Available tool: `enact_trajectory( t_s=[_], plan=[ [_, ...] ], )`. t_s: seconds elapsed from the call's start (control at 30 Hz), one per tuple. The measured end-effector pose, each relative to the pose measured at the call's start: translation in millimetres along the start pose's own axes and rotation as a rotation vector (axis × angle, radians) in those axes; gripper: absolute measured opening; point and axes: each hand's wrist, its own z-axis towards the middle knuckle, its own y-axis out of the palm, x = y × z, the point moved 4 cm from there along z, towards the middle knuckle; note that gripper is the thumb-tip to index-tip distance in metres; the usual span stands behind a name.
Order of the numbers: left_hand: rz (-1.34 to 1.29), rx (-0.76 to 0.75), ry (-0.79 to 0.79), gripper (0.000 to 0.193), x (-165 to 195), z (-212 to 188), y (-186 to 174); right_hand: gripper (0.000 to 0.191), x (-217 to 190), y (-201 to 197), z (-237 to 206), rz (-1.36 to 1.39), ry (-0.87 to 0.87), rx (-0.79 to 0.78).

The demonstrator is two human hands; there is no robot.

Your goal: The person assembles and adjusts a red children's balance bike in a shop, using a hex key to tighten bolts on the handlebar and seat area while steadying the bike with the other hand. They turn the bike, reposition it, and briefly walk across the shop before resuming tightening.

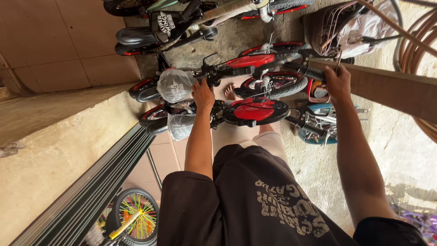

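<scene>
A small red and black bicycle (255, 61) stands in front of me, with its handlebar running across the view. My left hand (202, 93) is closed around the left grip of that handlebar. My right hand (337, 82) is closed around the right grip, near a brake lever. A second red and black bicycle (255, 111) sits just below it, close to my legs. Clear plastic wrapping (175, 85) covers parts near the left grip.
More bicycles (182, 23) lean at the top. A blue bicycle (318, 127) lies at the right. A wooden beam (391, 89) crosses at the right. A metal shutter track (100, 182) and a wheel with coloured spokes (136, 216) are at the lower left.
</scene>
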Motion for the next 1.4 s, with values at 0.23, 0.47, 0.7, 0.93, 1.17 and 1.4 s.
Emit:
enact_trajectory(
  t_s=[0.23,0.47,0.7,0.93,1.17,1.4],
  plan=[
    [-0.005,0.021,0.012,0.053,6,4,-7,0.037,-4,-2,-11,-0.197,-0.042,0.015],
    [0.034,0.033,0.013,0.050,9,4,-11,0.039,2,-5,-25,0.045,0.118,-0.027],
    [0.039,0.112,0.077,0.060,7,-7,-6,0.042,14,-15,-37,0.075,0.093,-0.002],
    [0.037,0.118,0.095,0.072,3,-16,2,0.044,28,-31,-47,0.140,0.050,0.027],
    [-0.080,0.205,0.109,0.079,1,-32,-10,0.044,38,-57,-75,-0.042,-0.040,0.068],
    [-0.269,0.183,0.093,0.067,-25,-72,11,0.049,85,-61,-118,-0.584,0.062,-0.026]
  ],
)
